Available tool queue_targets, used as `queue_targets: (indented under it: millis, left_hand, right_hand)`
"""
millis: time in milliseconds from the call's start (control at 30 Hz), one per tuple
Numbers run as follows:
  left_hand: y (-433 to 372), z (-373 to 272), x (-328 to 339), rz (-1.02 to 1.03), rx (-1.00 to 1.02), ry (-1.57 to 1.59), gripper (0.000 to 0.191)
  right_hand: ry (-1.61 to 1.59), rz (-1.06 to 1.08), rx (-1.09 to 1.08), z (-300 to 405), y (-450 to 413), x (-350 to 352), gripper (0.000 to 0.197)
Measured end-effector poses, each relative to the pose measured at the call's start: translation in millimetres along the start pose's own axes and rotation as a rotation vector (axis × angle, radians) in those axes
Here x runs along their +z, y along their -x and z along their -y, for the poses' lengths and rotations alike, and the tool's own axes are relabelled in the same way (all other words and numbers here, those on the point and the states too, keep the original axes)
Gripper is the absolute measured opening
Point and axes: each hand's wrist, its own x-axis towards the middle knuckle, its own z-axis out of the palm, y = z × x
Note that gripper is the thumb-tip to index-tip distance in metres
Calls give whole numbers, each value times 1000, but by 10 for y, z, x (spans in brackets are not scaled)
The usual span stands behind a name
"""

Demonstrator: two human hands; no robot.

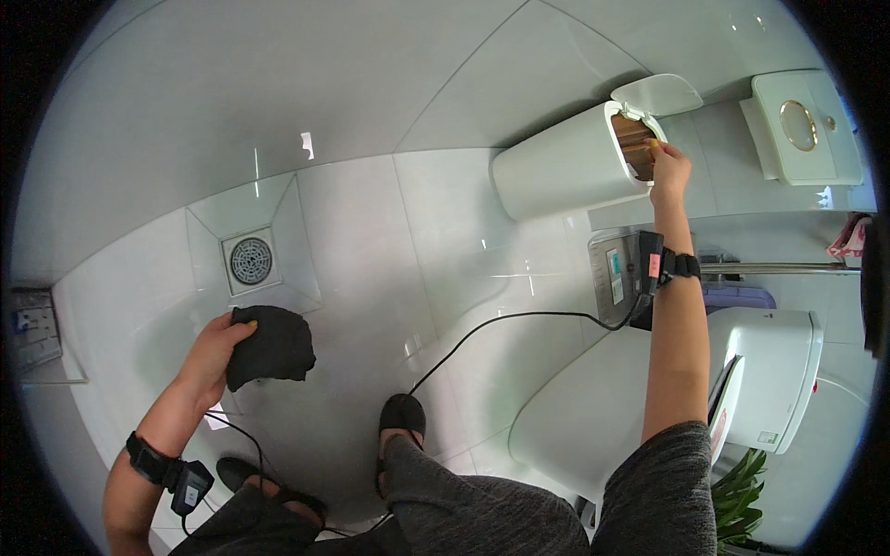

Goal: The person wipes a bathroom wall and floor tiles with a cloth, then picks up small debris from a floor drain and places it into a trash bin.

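Observation:
My left hand (212,358) grips a dark grey cloth (271,347) by its edge, fingers under it and thumb on top, over the tiled floor. My right hand (669,169) reaches to the mouth of a white trash bin (556,163), whose lid (657,94) stands raised. Thumb and fingertips are pinched together at the opening; whether they hold something small, I cannot tell. Inside the bin a brown wood-patterned liner (629,139) shows. Each wrist wears a black strap with a cabled device.
A white toilet (591,410) stands at the lower right, with a green plant (740,497) beside it. A square floor drain (251,260) lies at the left. A white tissue box (806,128) is at the upper right. A black cable (514,315) crosses above the floor.

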Motion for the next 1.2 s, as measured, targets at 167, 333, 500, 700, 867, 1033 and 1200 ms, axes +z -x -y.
queue_targets:
  millis: [167, 333, 500, 700, 867, 1033, 1200]
  left_hand:
    - [-10, 85, -106, -26, 11, -17, 26]
    - [-19, 126, -165, -31, -4, -13, 25]
    - [-35, 130, -149, -6, -1, 1, 25]
    - [1, 152, -202, -37, -12, 9, 24]
    - [-17, 141, -180, 1, -13, 42, 25]
    - [-43, 192, -226, -64, -47, 97, 24]
    - [-64, 258, -318, -72, -71, 95, 23]
  right_hand:
    - [-5, 102, 119, 30, -72, -3, 14]
    - [218, 137, 25, 19, -120, 32, 10]
    - [-174, 209, 200, 1, -148, 9, 14]
    - [73, 203, 139, 139, 51, 164, 26]
    - [557, 403, -394, 43, -217, 15, 51]
    - [286, -20, -686, 592, 551, 561, 26]
    - [-74, 637, -770, 798, 2445, 1886, 14]
